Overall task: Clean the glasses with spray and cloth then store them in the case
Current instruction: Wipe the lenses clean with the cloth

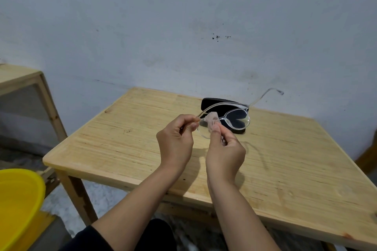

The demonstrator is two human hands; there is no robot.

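**While you wipe, the case waits behind**

While your left hand (pixel 175 142) pinches the glasses (pixel 226 120) at the near corner of the frame, where the temple joins it, your right hand (pixel 224 153) pinches the cloth (pixel 212 121) against the left lens. Your left fingers are curled in, with thumb and forefinger closed on the clear plastic. Your right thumb and fingertips hold the pale pink cloth bunched, its loose end standing up over the lens rim.

You hold the glasses in the air above the table (pixel 122 138), unfolded, with the lenses facing roughly toward you. One temple runs back to your left hand; the other sticks up and away to the right, its curved tip showing against the wall (pixel 183 26). The right lens is uncovered, and through it you see the dark case (pixel 216 102).

That case lies on the table just behind the glasses, near the far edge. Whether it is open or closed cannot be told from here.

At your lower left sits a yellow tub (pixel 18 199), and a second wooden table (pixel 20 77) stands beyond it by the wall.
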